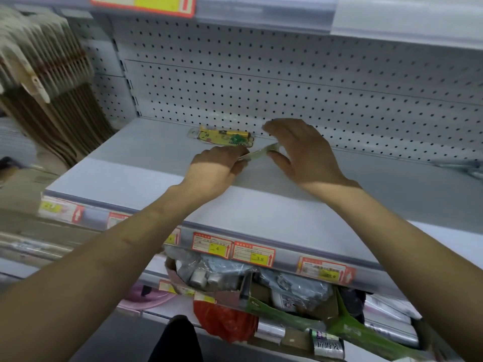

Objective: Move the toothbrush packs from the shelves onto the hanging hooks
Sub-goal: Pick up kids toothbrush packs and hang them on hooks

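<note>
My left grip (217, 165) pinches only one end of the greenish toothbrush pack (261, 152) low over the shelf (339, 205), right grip (300, 150) open beside it, so it may twist loose onto the yellow pack (222, 138) just beyond.

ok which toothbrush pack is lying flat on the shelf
The yellow pack by the pegboard, flat and untouched; the left hand pinches the greenish pack, its other end at the right hand.

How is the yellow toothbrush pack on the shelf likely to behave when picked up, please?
The yellow toothbrush pack lies flat on the shelf, so rolling seems unlikely. It looks thin, so probably light and slightly bendy. Its clear rim may be slippery.
</note>
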